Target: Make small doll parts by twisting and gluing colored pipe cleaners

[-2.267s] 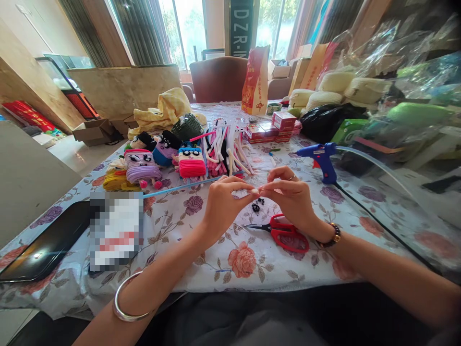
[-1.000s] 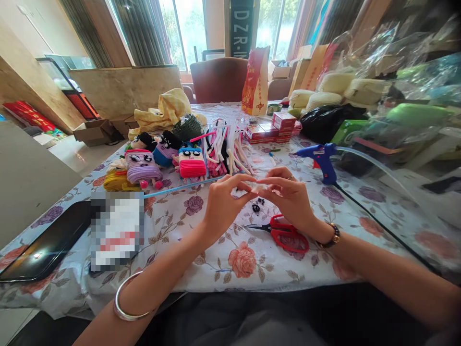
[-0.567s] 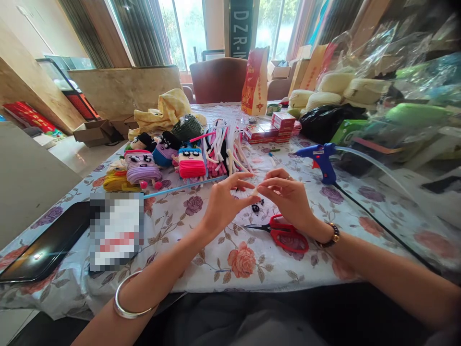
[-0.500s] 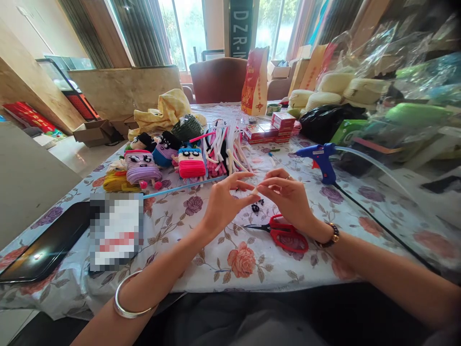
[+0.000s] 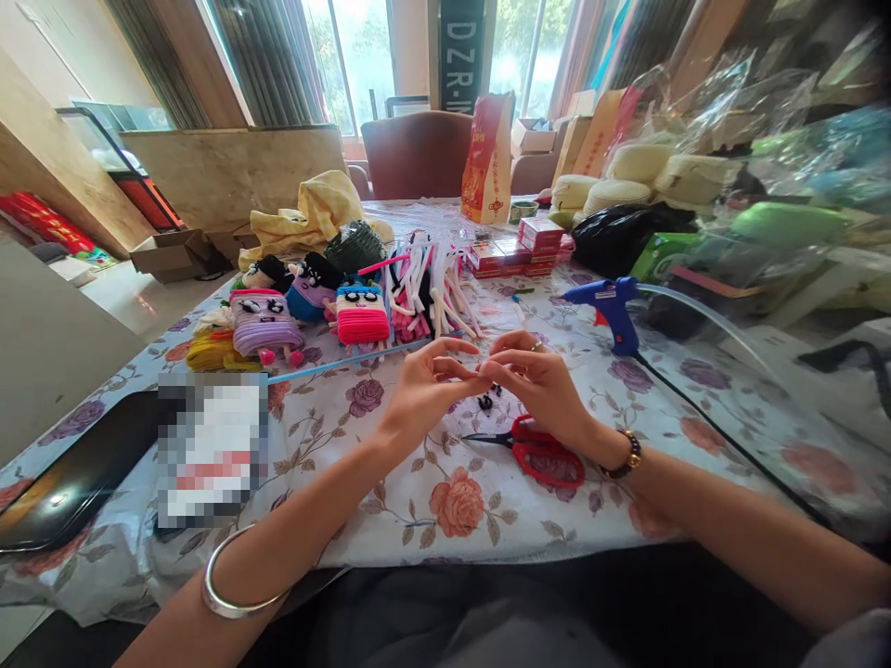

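Over the middle of the table, my left hand (image 5: 426, 385) and my right hand (image 5: 535, 385) meet at the fingertips. Both are closed in a pinch, and whatever lies between the fingers is too small to make out. Just below the fingertips are small black pieces (image 5: 485, 403) on the cloth. Red-handled scissors (image 5: 548, 464) lie under my right hand, their dark blades pointing left. To the right, a blue glue gun (image 5: 616, 311) stands with a clear glue stick in its back. Beyond my left hand is a bundle of white, pink and black pipe cleaners (image 5: 424, 288).
Several fuzzy dolls (image 5: 268, 325) sit at the left. A light blue pipe cleaner (image 5: 348, 361) lies in front of them. Left are a black tray-like object (image 5: 83, 468) and a blurred-out item (image 5: 213, 450). Red boxes (image 5: 539, 237), a paper bag (image 5: 488, 162) and plastic-wrapped rolls (image 5: 616, 197) stand farther back.
My fingertips have drawn closer together, and the left fingers curl in more. The whole view has shifted slightly, so things sit a little farther left.
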Tool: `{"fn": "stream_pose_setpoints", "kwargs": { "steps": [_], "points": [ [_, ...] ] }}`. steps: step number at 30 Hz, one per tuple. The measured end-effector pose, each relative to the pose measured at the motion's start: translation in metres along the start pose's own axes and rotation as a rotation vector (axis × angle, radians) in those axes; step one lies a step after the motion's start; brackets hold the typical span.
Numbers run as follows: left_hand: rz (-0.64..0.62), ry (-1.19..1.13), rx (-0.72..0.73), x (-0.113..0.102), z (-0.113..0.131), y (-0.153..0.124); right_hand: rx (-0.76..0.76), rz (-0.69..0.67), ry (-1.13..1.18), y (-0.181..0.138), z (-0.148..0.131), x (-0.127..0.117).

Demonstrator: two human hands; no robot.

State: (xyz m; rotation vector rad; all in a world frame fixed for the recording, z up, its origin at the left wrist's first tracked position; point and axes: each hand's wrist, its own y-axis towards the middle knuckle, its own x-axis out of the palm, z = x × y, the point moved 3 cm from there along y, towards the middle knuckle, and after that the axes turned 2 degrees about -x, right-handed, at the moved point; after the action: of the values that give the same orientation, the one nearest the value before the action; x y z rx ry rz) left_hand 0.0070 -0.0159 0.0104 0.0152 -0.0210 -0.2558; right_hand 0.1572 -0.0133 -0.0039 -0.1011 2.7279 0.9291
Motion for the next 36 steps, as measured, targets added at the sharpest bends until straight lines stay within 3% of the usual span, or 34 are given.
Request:
{"fn": "stream_pose_setpoints", "kwargs": {
  "steps": [7, 11, 31, 36],
  "points": [
    [0.025, 0.153, -0.006, 0.0007, 0.0040, -0.0023, 0.007, 0.082, -0.008, 0.0015, -0.0036, -0.0041],
    [0.014, 0.111, -0.030, -0.0002, 0.0010, -0.0012, 0.043, 0.088, 0.019, 0.0023, -0.0005, -0.0050],
    [0.030, 0.153, -0.054, -0.0024, -0.0014, 0.0000, 0.007, 0.085, -0.003, 0.0020, 0.0022, -0.0042],
    [0.048, 0.133, -0.040, -0.0024, 0.0006, -0.0019, 0.045, 0.025, 0.014, 0.0010, 0.0030, -0.0014]
  ]
}}
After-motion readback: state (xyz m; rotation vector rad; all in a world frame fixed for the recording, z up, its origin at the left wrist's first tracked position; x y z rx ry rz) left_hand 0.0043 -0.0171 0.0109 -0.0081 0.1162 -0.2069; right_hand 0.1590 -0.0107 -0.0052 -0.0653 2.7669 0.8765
